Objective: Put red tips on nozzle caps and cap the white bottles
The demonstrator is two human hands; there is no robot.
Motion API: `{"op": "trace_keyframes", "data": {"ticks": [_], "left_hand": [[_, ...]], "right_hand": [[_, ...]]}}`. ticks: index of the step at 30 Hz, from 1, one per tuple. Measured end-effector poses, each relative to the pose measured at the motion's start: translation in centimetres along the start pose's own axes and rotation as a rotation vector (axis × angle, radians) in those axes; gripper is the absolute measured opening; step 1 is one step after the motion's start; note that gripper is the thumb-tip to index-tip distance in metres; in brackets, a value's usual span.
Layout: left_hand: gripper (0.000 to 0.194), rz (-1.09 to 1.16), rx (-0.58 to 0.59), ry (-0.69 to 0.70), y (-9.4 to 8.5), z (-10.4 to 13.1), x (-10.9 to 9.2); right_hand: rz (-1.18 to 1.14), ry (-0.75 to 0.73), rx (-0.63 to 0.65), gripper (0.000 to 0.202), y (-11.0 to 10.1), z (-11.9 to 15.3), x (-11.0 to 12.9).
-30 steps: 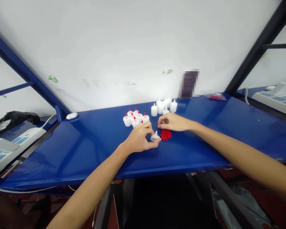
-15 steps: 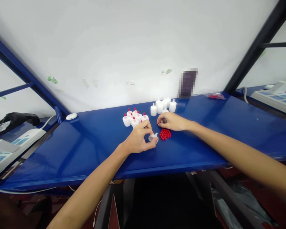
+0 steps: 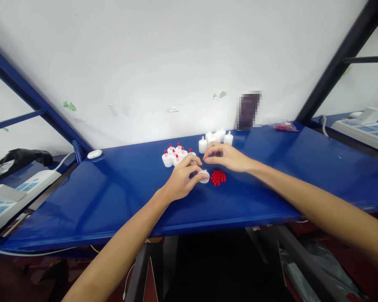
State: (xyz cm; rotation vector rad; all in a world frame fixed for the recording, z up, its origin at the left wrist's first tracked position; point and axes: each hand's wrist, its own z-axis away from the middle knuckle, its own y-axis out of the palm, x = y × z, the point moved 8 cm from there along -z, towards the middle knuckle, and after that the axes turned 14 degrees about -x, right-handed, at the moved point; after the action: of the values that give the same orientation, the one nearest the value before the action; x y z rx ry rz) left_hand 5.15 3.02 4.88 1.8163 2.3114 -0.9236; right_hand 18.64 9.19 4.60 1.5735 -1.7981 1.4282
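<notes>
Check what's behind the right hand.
Behind the right hand, a cluster of white bottles stands on the blue table, near the wall. The hand covers part of the cluster's front; anything hidden there can't be seen or counted.

The bare left forearm rises from the near edge, slanting far and to the right; the bare right forearm comes in from the near right, slanting far and to the left. The left wrist bends slightly to the right. The left hand is half curled, its thumb reaching right and set in a pinch against the bent fingers. The right hand, a little farther away, arches with its fingers curving left and down towards the thumb; whether those tips meet is unclear. The hands are near each other, apart.
</notes>
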Motion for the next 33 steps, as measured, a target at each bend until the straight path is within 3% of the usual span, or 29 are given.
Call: {"op": "trace_keyframes", "data": {"ticks": [9,14,21,26,30,33], "left_hand": [[0.031,-0.127,-0.145,0.064,-1.3,0.0,-0.1],[0.029,-0.205,-0.170,0.154,-1.3,0.5,-0.1],[0.022,-0.170,-0.158,0.134,-1.1,0.5,0.1],[0.015,-0.236,-0.165,0.101,-0.9,0.5,0.5],[0.010,-0.283,-0.175,0.149,-0.9,0.4,-0.1],[0.007,-0.286,-0.152,0.164,-0.7,0.3,-0.5]], "right_hand": [[-0.228,0.222,0.089,0.025,1.3,0.7,-1.1],[-0.337,0.256,0.071,0.026,1.8,0.9,-1.0],[-0.342,0.219,0.079,0.025,1.8,1.1,-0.2],[-0.289,0.028,0.112,0.032,1.3,1.6,1.6],[0.075,-0.299,0.061,0.048,1.1,2.3,3.4],[0.373,-0.456,-0.033,0.041,1.0,2.6,3.7]]}}
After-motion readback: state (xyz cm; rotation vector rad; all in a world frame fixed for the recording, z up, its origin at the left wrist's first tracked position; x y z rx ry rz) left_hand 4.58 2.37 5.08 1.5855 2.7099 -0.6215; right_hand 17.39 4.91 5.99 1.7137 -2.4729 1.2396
